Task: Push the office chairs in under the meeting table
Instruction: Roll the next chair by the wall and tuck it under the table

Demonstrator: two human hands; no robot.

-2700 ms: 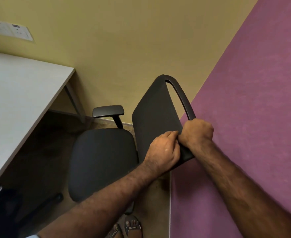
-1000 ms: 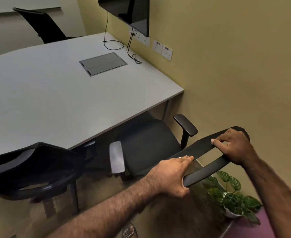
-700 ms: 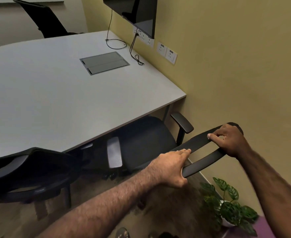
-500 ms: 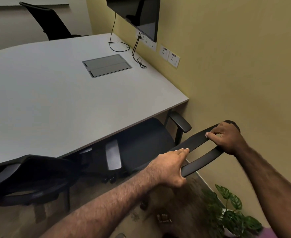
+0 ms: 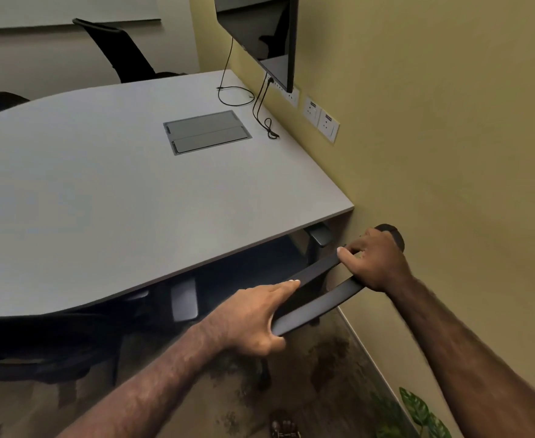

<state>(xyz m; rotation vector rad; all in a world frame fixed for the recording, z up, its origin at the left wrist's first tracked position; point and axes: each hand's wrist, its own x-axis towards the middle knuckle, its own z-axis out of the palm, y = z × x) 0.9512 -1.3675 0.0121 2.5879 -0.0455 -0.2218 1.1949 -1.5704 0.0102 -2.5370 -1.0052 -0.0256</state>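
A black office chair (image 5: 319, 298) stands at the near right corner of the grey meeting table (image 5: 133, 197), with its seat mostly under the tabletop. Both armrests show just below the table edge. My left hand (image 5: 256, 317) grips the left end of the backrest's top bar. My right hand (image 5: 373, 260) grips the right end of that bar, close to the yellow wall. A second black chair (image 5: 38, 346) sits at lower left, its back level with the table edge.
A wall screen (image 5: 259, 33) hangs above the table, with cables (image 5: 259, 105) trailing onto it and wall sockets (image 5: 319, 118) beside. A grey cable hatch (image 5: 206, 134) is set in the tabletop. Another black chair (image 5: 117, 49) stands at the far side. A potted plant (image 5: 417, 415) sits by the wall.
The chair has rolled forward under the table, so its seat and armrests are now mostly hidden by the tabletop. Both hands stayed on the backrest bar.
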